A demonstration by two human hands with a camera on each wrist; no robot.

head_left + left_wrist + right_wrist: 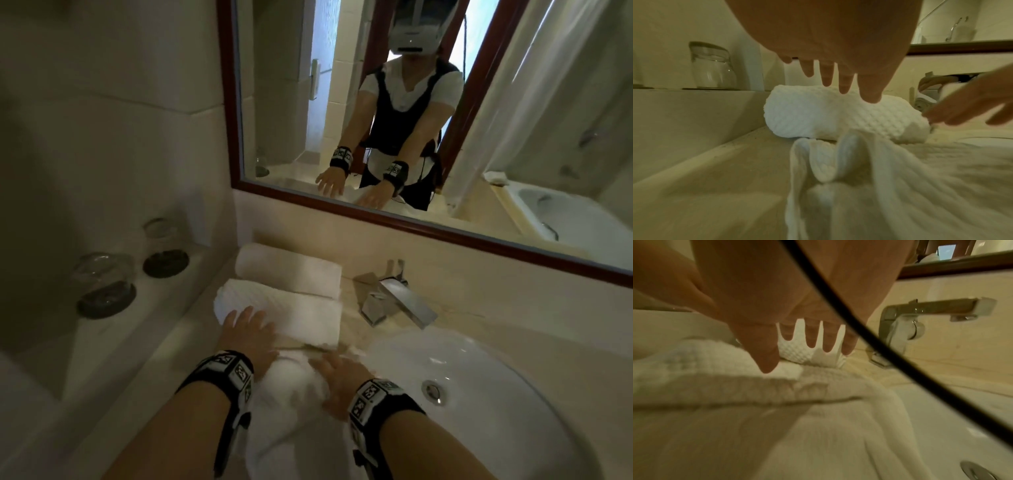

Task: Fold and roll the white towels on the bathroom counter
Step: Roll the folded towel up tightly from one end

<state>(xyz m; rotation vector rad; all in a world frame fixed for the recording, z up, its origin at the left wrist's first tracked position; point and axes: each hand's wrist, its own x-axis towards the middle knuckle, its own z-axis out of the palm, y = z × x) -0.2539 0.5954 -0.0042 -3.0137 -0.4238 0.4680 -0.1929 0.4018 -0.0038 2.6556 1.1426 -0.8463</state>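
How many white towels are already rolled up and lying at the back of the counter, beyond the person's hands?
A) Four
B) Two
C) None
B: the head view shows two rolled white towels side by side left of the chrome faucet, the far rolled white towel by the wall and the near rolled white towel in front of it, while the loose white towel under the hands is not yet rolled.

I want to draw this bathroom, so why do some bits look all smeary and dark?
Head view: dim, the glass jars sit in shadow, the mirror shows bright daylight, and straight edges bend. Left wrist view: the rolled towel is sharp, while the loose towel near the lens is smeared. Right wrist view: yellowish, blurred, the right hand looms huge, and a black cable crosses.
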